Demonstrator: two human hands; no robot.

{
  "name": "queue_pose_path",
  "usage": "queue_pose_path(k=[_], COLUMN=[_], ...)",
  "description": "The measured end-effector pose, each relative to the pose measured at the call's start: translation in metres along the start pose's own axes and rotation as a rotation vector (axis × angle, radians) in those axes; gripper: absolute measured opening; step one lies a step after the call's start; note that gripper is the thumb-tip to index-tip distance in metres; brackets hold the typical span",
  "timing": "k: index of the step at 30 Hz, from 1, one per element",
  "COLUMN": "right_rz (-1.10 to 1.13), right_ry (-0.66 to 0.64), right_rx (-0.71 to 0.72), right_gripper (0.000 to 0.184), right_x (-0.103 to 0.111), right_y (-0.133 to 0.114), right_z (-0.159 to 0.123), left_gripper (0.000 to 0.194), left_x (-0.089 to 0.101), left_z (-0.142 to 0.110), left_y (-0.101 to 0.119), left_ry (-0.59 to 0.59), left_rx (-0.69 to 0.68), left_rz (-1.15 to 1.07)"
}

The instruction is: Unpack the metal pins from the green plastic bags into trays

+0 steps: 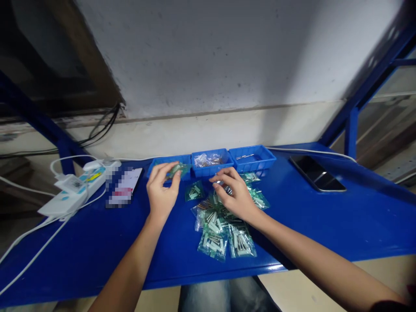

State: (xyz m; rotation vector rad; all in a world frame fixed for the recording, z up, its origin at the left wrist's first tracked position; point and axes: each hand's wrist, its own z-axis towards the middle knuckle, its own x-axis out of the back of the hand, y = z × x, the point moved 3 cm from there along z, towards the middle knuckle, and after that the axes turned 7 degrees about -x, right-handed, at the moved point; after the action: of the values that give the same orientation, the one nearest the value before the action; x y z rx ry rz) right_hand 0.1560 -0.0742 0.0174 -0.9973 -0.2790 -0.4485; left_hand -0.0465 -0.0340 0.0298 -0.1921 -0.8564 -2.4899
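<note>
My left hand (pixel 161 188) pinches a small clear green plastic packet (pixel 179 168) between thumb and fingers, in front of the left blue bin (pixel 186 160). My right hand (pixel 234 195) is curled above a pile of packets, its thumb and fingertips drawn together; what they hold, if anything, is too small to make out. In the pile, a packet of white plugs and metal screws (pixel 212 245) lies at the front, beside a similar packet (pixel 241 242). A single packet (pixel 194 190) lies between my hands.
The middle blue bin (pixel 212 172) holds clear bags, and the right blue bin (pixel 256 164) a few thin metal pieces. A phone (pixel 316 173) lies at the right. At the left are a white power strip (pixel 73 197) with cables and a flat, partly blurred item (pixel 131 184).
</note>
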Motion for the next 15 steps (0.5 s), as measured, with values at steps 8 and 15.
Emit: queue_pose_path(k=[8, 15], right_rz=[-0.024, -0.082], right_ry=[-0.028, -0.102], right_rx=[0.048, 0.067], right_gripper=[0.016, 0.018], right_x=[0.000, 0.006], right_y=[-0.004, -0.011], right_z=[-0.002, 0.003], left_gripper=[0.024, 0.023], left_x=[-0.004, -0.035], left_z=[0.026, -0.009], left_y=[-0.038, -0.001], left_ry=[-0.202, -0.529], left_rx=[-0.129, -0.273], left_rz=[0.479, 0.236])
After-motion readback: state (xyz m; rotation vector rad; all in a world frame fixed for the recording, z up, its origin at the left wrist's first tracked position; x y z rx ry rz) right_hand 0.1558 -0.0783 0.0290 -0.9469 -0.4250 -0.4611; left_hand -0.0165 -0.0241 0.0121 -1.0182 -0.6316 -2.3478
